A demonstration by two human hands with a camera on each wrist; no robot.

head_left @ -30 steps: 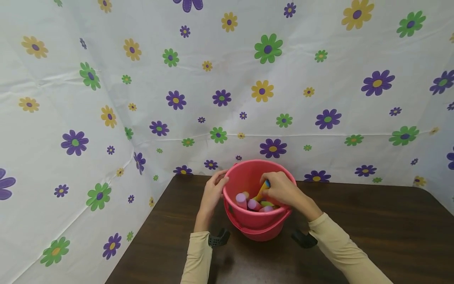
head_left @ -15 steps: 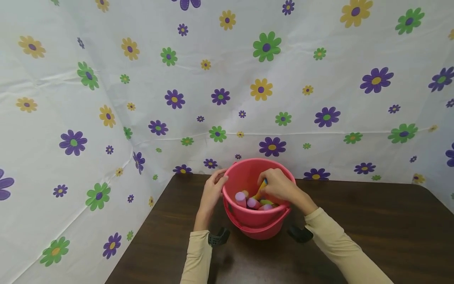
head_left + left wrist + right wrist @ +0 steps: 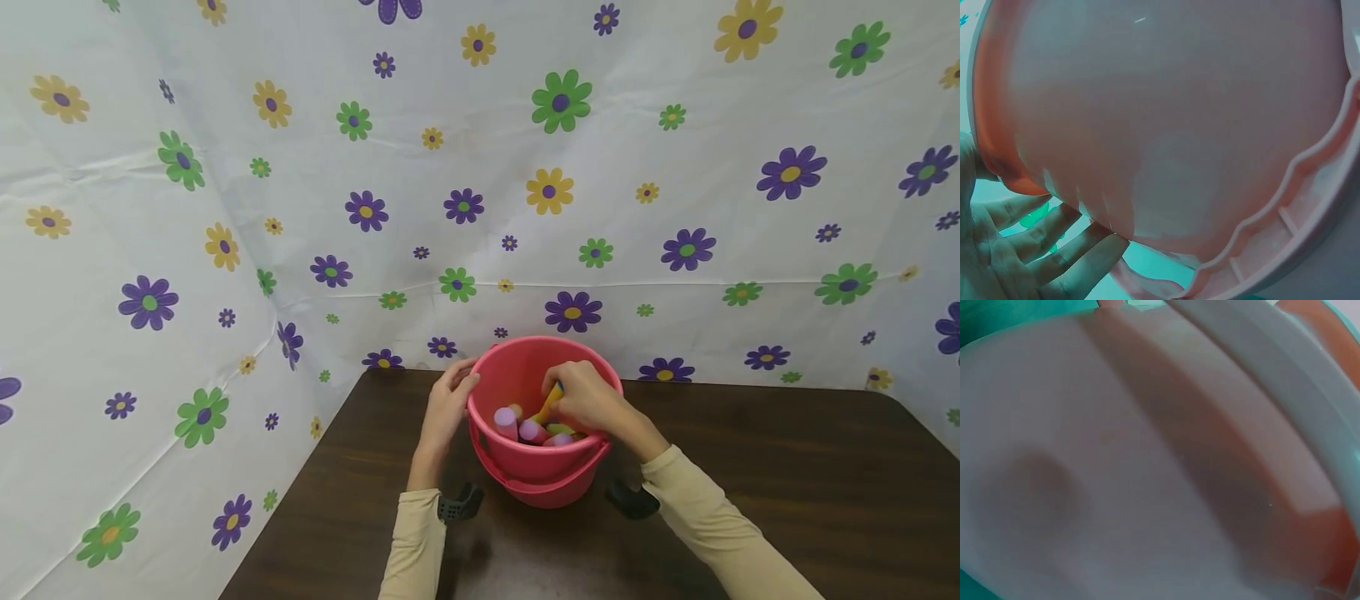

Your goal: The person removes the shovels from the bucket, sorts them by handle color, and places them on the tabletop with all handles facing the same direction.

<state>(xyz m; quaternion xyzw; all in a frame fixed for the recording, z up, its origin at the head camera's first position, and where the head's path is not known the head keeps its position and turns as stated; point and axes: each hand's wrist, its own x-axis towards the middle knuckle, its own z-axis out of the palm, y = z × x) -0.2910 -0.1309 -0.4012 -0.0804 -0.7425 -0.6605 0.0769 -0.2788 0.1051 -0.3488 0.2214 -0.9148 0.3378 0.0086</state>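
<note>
A pink bucket (image 3: 517, 371) stands upright on the table, its handle (image 3: 517, 483) hanging down at the front. My left hand (image 3: 447, 400) holds the bucket's left rim, thumb at the edge. In the left wrist view its fingers (image 3: 1063, 222) lie against the outer wall. Inside the bucket, my right hand (image 3: 588, 396) pinches a yellow-orange stick with a blue end (image 3: 552, 402); the stick's lower part lies among the other pieces. Around it are several pink cylinders with lilac ends (image 3: 506, 423) and a yellow-green piece (image 3: 559, 428). The right wrist view holds only the bucket's outer wall (image 3: 1116, 487), no fingers.
The dark wooden table (image 3: 765, 450) runs out to both sides of the bucket. Close behind it hangs a white flowered cloth (image 3: 480, 158), with another side of it on the left. Dark wrist mounts (image 3: 461, 503) sit at both forearms.
My right hand has shifted slightly left inside the bucket, still pinching the stick. My left hand keeps its hold on the rim, and the head view has drifted a little.
</note>
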